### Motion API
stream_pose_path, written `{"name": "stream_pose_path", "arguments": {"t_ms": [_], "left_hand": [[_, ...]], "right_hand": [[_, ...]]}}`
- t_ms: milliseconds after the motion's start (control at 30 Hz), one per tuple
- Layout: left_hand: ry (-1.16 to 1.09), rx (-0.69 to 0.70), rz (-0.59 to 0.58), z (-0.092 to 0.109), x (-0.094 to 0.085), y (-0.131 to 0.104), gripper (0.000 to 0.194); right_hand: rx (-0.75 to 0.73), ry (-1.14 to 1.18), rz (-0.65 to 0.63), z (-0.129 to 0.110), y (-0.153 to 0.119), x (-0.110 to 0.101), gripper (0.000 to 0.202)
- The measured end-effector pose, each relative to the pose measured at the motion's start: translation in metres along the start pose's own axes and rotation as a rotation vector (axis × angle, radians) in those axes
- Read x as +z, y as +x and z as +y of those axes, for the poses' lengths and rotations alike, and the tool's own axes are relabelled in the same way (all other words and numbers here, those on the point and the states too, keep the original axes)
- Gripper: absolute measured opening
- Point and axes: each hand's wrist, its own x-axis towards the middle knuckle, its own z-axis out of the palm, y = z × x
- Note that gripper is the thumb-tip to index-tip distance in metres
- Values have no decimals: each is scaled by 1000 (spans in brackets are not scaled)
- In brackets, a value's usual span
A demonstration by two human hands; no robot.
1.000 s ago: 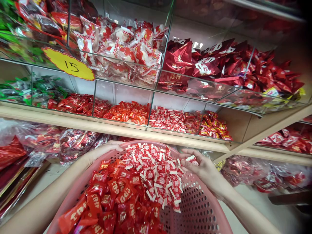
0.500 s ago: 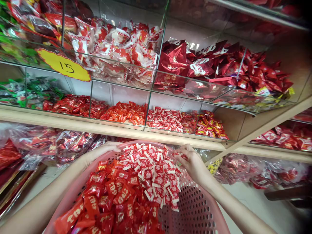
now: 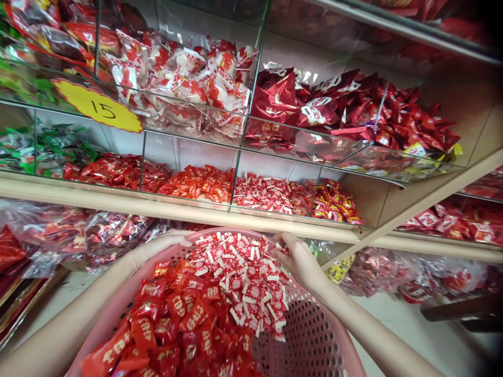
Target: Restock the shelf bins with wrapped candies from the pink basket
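Observation:
A pink perforated plastic basket (image 3: 314, 335) is tilted in front of me, below the shelf. My left hand (image 3: 167, 245) grips its far-left rim, most of the fingers hidden. Inside, larger red wrapped candies (image 3: 188, 309) fill the left and near part. Small red-and-white wrapped candies (image 3: 251, 272) are heaped at the far side. My right hand (image 3: 296, 262) is at the far-right rim with its fingers curled, beside that heap. A bit of red wrapping shows between the fingers, seemingly a few small candies.
Glass-divided shelves hold wrapped sweets, with small red-and-white candies (image 3: 261, 193) in a bin straight ahead. A wooden shelf edge (image 3: 188, 212) runs just beyond the basket. A yellow tag (image 3: 98, 107) reads 15. Plastic bags of sweets (image 3: 381, 272) lie below the shelf.
My right hand has shifted slightly left and its fingers sit lower over the rim beside the small candies. My left hand keeps its hold; the view has moved slightly.

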Motion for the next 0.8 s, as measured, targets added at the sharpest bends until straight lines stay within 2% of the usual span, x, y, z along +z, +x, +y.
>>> {"name": "stream_pose_path", "arguments": {"t_ms": [67, 267, 433, 533, 667, 800], "left_hand": [[18, 7, 23, -2, -1, 2, 51], [-74, -5, -136, 1, 1, 0, 46], [-75, -24, -103, 3, 4, -3, 52], [-69, -1, -112, 6, 6, -9, 50], [-101, 54, -183, 11, 7, -17, 44], [-55, 50, -177, 12, 5, -16, 43]], "right_hand": [[5, 39, 11, 1, 0, 0, 9], [-74, 66, -14, 2, -1, -1, 2], [-93, 85, -38, 0, 0, 1, 4], [-61, 115, -22, 0, 1, -1, 9], [32, 216, 23, 3, 3, -11, 18], [127, 284, -29, -4, 4, -24, 19]]}}
